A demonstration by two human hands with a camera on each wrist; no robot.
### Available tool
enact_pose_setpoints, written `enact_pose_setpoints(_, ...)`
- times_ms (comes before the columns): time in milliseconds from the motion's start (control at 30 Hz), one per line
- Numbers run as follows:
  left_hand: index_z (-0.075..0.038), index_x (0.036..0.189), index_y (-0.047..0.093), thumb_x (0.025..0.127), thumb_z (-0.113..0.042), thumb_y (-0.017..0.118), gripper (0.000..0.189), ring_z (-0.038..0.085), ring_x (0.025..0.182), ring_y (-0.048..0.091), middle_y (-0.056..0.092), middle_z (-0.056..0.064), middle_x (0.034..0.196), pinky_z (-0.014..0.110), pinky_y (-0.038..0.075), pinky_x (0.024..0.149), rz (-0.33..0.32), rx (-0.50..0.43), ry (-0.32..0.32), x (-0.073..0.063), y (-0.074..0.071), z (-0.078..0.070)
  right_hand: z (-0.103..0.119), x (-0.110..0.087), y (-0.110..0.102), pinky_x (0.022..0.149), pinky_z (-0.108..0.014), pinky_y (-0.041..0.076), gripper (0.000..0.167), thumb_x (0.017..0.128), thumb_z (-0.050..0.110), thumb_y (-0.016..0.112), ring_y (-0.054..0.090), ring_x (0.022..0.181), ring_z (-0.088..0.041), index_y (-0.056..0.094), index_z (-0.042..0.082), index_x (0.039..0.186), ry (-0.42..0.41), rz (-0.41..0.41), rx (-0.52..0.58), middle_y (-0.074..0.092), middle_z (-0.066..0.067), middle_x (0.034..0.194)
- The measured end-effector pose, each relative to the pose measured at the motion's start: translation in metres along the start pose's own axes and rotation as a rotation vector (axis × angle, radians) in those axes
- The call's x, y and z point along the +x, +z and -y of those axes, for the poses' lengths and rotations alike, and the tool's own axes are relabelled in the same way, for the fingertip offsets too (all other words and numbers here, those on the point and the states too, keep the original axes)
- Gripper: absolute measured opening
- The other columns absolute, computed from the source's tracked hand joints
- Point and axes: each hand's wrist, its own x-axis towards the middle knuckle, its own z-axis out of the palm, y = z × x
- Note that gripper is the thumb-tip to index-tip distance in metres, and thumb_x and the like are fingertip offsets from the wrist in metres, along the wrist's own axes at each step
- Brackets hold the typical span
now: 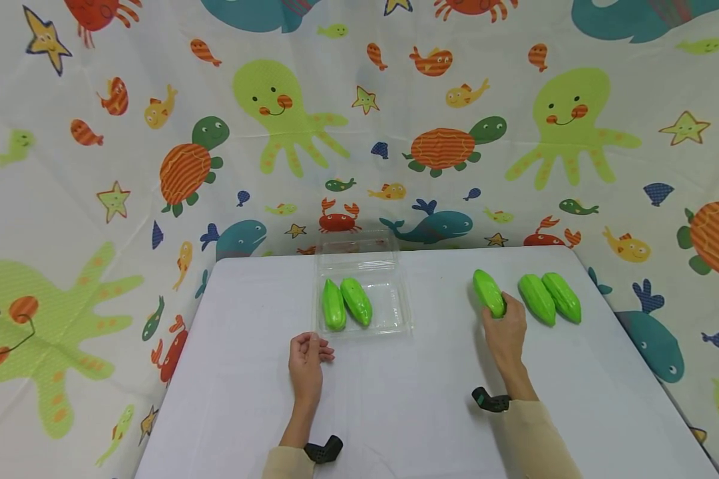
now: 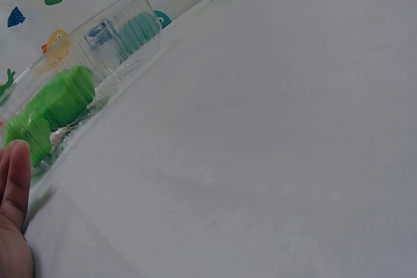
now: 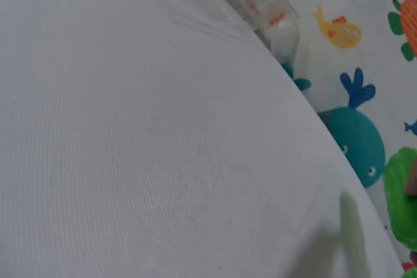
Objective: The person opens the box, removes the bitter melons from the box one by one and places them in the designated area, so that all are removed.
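Note:
My right hand (image 1: 506, 331) grips the near end of a bright green, ridged, cucumber-shaped vegetable (image 1: 487, 291). In the right wrist view this vegetable (image 3: 399, 196) shows at the right edge, raised off the table with its shadow apart from it. Two like vegetables (image 1: 537, 299) (image 1: 562, 297) lie side by side to the right of that hand. A clear plastic clamshell box (image 1: 389, 309) stands with its lid up, two more vegetables (image 1: 334, 305) (image 1: 356, 301) in its left half. Just in front of the box, my left hand (image 1: 307, 362) holds nothing, its fingers loosely bent.
A white-covered table (image 1: 407, 399) lies under everything. Behind it hangs a cloth (image 1: 395, 86) printed with sea animals. The box's raised lid (image 1: 357, 246) stands near the table's back edge. A black wrist camera (image 1: 325, 450) sits on my left wrist, another (image 1: 490, 400) on my right.

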Motion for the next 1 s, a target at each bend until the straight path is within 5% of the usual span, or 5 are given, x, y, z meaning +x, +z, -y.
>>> enact_pose_setpoints(567,-0.008,0.115,0.051,0.105,-0.034,0.053,0.028,0.013,0.070,0.069,0.064,0.009,0.090,0.026,0.063,0.064,-0.001,0.012,0.026,0.000,0.000,0.003,-0.021,0.004,-0.010,0.102,-0.061,0.043,0.048,0.090,0.000,0.062,0.050,0.123,-0.050,0.049,-0.017,0.133,0.035,-0.020,-0.050,0.053,-0.037,0.129)
enact_pose_setpoints(1000,0.000,0.119,0.049,0.105,-0.030,0.052,0.033,0.015,0.071,0.069,0.064,0.021,0.094,0.027,0.063,0.063,0.000,-0.002,0.014,0.001,0.000,0.004,-0.035,0.009,-0.017,0.105,-0.060,0.040,0.049,0.093,0.005,0.058,0.047,0.126,-0.049,0.046,-0.015,0.136,0.100,-0.008,-0.062,0.050,-0.036,0.132)
